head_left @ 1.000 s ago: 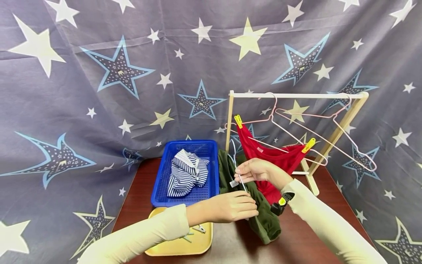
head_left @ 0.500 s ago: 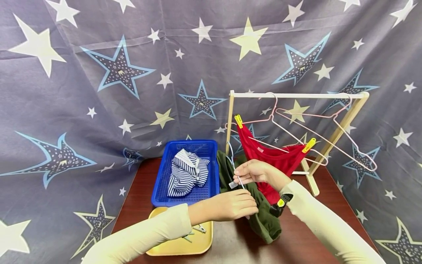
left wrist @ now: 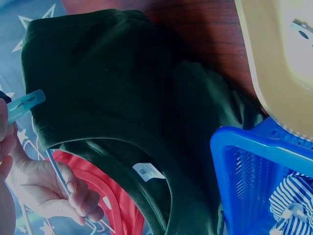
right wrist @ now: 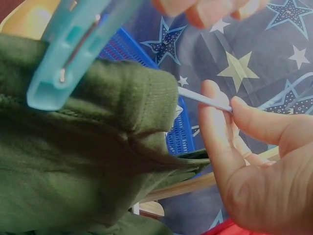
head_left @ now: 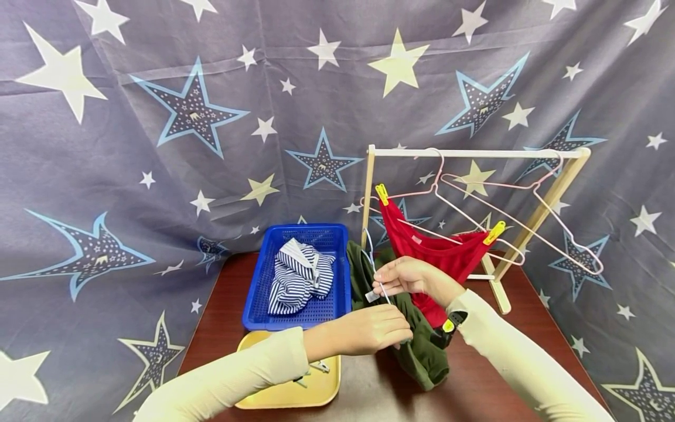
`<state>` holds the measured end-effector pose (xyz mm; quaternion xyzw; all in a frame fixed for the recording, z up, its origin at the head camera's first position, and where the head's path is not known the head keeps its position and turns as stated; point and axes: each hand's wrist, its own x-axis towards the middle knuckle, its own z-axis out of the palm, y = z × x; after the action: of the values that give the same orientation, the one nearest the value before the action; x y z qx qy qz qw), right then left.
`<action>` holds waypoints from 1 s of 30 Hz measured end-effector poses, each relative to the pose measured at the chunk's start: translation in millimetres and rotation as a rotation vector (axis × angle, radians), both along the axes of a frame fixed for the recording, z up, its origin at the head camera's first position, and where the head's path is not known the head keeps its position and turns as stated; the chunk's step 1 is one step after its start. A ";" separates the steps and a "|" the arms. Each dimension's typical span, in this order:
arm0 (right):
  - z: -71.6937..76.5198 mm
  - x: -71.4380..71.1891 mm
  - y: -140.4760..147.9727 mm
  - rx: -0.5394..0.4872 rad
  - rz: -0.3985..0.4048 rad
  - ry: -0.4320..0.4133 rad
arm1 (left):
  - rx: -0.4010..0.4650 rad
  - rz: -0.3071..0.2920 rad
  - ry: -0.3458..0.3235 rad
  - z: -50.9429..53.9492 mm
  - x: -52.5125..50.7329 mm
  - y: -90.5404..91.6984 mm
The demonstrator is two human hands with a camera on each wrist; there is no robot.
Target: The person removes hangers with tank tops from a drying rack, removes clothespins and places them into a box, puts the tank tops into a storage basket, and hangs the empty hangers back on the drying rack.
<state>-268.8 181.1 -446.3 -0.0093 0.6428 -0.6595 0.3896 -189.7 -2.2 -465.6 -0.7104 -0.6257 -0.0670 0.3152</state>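
My left hand point(head_left: 364, 331) holds a teal clothespin point(left wrist: 28, 104), whose jaws stand at the edge of a dark green garment point(left wrist: 98, 63); the right wrist view shows this clothespin large, overlapping the garment's ribbed edge. Whether it bites the cloth I cannot tell. Between thumb and fingers, my right hand point(head_left: 413, 275) pinches the light blue wire of a hanger point(right wrist: 205, 99). One end of that wire runs into the green garment, and its hook points up toward the rack. A white label point(left wrist: 148, 171) shows inside the neckline.
A blue basket point(head_left: 253, 287) with a striped garment point(head_left: 300, 278) stands left. Nearer lies a yellow tray point(head_left: 285, 397) with clothespins point(head_left: 320, 366). At right, a rack point(head_left: 474, 153) carries pink hangers and a red garment point(head_left: 437, 246) clipped by yellow clothespins point(head_left: 494, 232).
The blue hanger's hook and the green garment's upper part have shifted slightly left. My left hand has risen a little along the wire, while my right hand keeps its pinch.
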 end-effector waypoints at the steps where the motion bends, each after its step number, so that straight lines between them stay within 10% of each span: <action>1: 0.1 0.3 -0.1 0.001 0.000 0.002 | 0.002 0.001 -0.003 -0.8 -0.3 0.2; 15: 0.3 2.4 1.0 -0.002 0.008 -0.010 | -0.030 0.022 -0.166 -3.2 -4.3 1.8; 30: 0.9 4.3 1.0 -0.012 0.017 -0.012 | -0.013 0.052 -0.169 -5.6 -4.5 5.9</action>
<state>-264.5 182.1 -445.3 -0.0132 0.6364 -0.6601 0.3989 -194.2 3.7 -471.2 -0.6878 -0.6686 -0.1145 0.2582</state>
